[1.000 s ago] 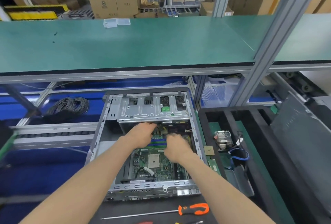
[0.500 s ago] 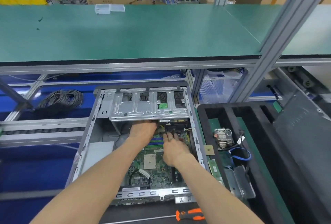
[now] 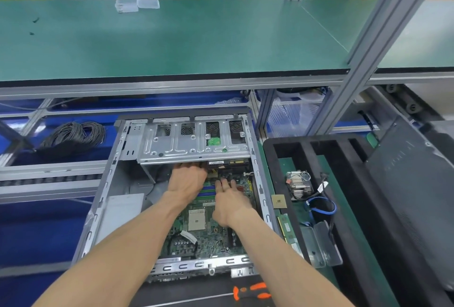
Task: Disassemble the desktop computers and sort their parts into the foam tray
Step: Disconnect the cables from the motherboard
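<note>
An open desktop case point(image 3: 103, 198) lies in front of me, its green motherboard point(image 3: 204, 235) showing inside with an empty CPU socket point(image 3: 196, 219). A metal drive cage point(image 3: 194, 142) spans the far end of the case. My left hand point(image 3: 188, 181) reaches under the cage's near edge, fingertips hidden beneath it. My right hand point(image 3: 231, 203) lies on the board beside the blue memory slots point(image 3: 207, 190), fingers straight and pointing at the cables under the cage. The black foam tray point(image 3: 275, 171) stands to the right, holding a heatsink point(image 3: 298, 185), a CPU chip point(image 3: 278, 201), a memory stick point(image 3: 287, 229) and a blue cable point(image 3: 321, 208).
An orange-handled screwdriver point(image 3: 250, 292) lies on the black mat near me. A coil of black cable point(image 3: 73, 134) sits at the left on the blue surface. A dark case panel point(image 3: 412, 196) leans at the right. A green shelf point(image 3: 172, 36) overhangs the far side.
Both hands have moved deeper into the case toward the drive cage. The left hand's fingers have slipped under the cage edge, and the right hand's fingers have straightened out.
</note>
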`<state>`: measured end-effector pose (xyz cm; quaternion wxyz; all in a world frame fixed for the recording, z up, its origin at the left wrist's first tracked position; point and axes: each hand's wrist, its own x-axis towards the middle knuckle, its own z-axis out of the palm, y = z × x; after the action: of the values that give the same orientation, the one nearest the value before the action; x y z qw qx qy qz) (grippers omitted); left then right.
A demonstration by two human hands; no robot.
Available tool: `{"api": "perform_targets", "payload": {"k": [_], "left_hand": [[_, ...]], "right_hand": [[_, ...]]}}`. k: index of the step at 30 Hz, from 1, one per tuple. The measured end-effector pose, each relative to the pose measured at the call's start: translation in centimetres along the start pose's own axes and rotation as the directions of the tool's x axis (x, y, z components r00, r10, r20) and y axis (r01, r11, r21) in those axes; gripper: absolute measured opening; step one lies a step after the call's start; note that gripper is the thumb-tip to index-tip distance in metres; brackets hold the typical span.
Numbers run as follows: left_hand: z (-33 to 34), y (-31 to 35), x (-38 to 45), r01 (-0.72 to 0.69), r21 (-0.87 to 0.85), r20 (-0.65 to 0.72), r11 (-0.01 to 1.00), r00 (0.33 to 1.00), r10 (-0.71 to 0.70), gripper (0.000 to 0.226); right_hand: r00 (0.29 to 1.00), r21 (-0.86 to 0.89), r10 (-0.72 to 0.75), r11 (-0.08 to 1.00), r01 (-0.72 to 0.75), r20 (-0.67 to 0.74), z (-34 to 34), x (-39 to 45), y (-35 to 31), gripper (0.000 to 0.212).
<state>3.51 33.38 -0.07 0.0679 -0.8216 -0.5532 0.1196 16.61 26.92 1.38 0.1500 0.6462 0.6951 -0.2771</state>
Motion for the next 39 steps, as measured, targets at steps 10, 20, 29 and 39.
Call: {"api": "perform_targets", "payload": {"k": [10,20,29,39], "left_hand": [[-1.2,0.5,-0.1,0.113,-0.181,-0.004,0.977,0.993,-0.116,0.014],[0.6,0.3,2.0,0.365,-0.73,0.291,0.578,0.931,-0.221,0.041],[0.9,1.4,1.3,0.305,-0.797,0.174,0.521,0.943,-0.285,0.013],[0.6,1.8,1.2,0.296,-0.805,0.171,0.515,0.946,-0.276,0.028]], "right_hand": [[1.0,0.001,0.003,1.0,-0.003,0.005,-0.1,-0.1,-0.1,0.087],[1.0,0.017,-0.002,1.0,0.002,0.01,-0.1,-0.2,-0.2,0.091],[1.0,0.013,-0.008,1.0,0.008,0.011,-0.1,-0.1,0.0,0.093],[1.0,0.024,0.003,1.0,-0.004,0.012,0.2,0.2,0.0,0.097]]}}
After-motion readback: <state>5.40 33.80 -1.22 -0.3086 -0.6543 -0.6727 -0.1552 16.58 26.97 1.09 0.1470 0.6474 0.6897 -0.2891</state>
